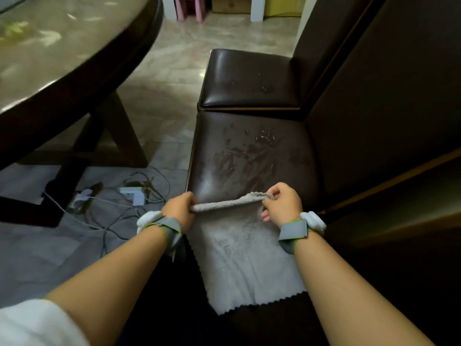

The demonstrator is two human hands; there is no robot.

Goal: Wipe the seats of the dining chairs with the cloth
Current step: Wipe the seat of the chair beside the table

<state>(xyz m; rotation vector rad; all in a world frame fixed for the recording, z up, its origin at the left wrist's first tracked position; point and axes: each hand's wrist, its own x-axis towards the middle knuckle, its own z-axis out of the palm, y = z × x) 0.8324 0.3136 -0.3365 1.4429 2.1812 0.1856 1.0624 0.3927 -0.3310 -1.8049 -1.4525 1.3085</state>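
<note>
Grey cloth (245, 258) is held taut over near seat (249, 156); top edge is pinched by L hand (179, 208) & R hand (283, 203), fingers curled round it.

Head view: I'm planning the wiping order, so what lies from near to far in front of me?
Cloth → near chair seat → far chair seat → pink stool.
</note>
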